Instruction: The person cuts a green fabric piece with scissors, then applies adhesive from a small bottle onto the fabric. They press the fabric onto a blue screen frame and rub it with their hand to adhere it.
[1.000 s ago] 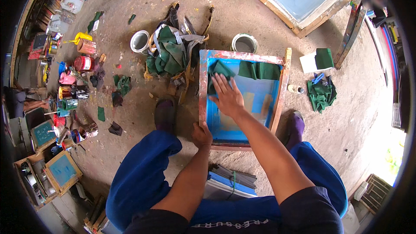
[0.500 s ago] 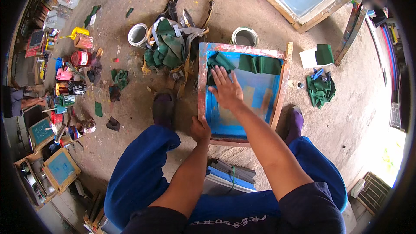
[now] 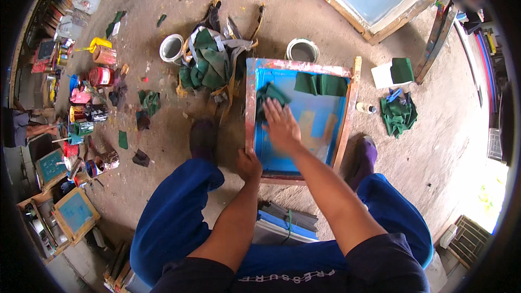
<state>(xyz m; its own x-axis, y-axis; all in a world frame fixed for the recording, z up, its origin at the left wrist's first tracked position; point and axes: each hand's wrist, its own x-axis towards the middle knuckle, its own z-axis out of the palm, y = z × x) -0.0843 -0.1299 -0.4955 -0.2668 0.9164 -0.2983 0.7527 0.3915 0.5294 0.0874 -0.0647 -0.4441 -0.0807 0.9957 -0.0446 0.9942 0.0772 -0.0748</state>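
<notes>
One soft, light green rag (image 3: 269, 96) is lying on the stiff blue screen (image 3: 304, 122) under the right hand (image 3: 280, 126), pressing flat-palmed, while the left hand (image 3: 248, 164) is gripping the wooden frame (image 3: 250, 103) at seven o'clock, likely the best hold.

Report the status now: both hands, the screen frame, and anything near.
Left hand grips frame's near corner. Right hand presses green rag on blue screen frame. Second green cloth lies at far edge.
</notes>
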